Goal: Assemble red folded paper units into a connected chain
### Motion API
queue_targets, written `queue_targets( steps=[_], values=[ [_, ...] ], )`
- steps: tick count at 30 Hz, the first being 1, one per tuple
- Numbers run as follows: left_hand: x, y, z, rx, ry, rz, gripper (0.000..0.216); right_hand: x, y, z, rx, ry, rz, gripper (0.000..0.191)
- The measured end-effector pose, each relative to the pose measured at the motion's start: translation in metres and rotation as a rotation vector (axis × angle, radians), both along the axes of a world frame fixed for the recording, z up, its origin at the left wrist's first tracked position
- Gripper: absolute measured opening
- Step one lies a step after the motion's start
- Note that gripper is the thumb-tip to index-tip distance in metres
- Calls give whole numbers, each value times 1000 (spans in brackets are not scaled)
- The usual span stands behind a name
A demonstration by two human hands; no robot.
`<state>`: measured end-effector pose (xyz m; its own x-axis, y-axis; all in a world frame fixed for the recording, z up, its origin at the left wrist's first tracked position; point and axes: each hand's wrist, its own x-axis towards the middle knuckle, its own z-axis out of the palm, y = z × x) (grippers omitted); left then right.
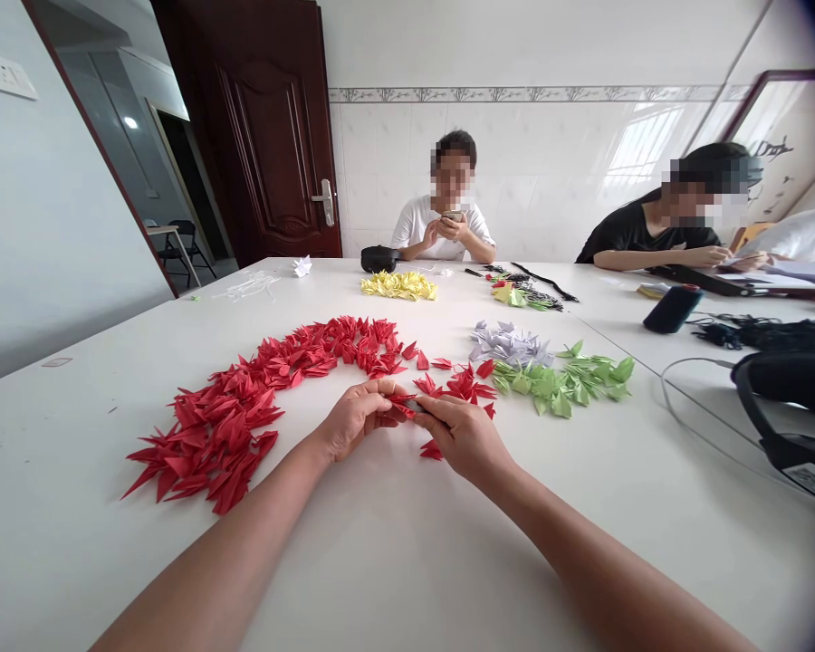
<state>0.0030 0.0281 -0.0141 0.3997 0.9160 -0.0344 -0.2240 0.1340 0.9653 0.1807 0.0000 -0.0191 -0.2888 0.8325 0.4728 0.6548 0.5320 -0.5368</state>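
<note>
Between the fingers of my left hand [362, 419] is a red folded paper crane [400, 407], its wings pinched flat. Closed around a small grey object [416, 406], my right hand [467, 433] meets the crane's right end; the object's kind is mostly hidden by the fingers. Loose red cranes [472, 385] lie just beyond my right hand, and one more red crane [432, 449] lies on the table close to its fingers. A thick curved band of red cranes [227, 421] spreads from the left to behind my hands.
White table [353, 561] carries piles of green [557, 385], lilac [509, 342] and yellow cranes [398, 286]. On the right are a dark thread spool [672, 309] and a black headset [781, 426] with a cable. A person across holds a phone [452, 217]; others sit at right.
</note>
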Motion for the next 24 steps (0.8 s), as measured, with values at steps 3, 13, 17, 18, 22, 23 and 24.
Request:
queue_targets(
  steps=[3,13,17,18,22,23,24],
  values=[
    [1,0,0,0,0,-3,20,0,0,0,-7,1,-2,22],
    [-5,4,4,36,18,180,20,3,3,0,38,49,-54,24],
    [-8,9,3,21,109,372,25,5,5,1,41,61,-85,28],
    [-8,10,2,20,134,411,26,6,5,1,43,57,-88,28],
    [-8,13,-2,50,249,496,28,7,6,0,49,51,-88,25],
    [-8,13,-2,62,283,486,27,7,7,0,49,51,-89,25],
    [-7,12,-3,74,316,465,27,7,7,-1,47,51,-91,25]
  ],
)
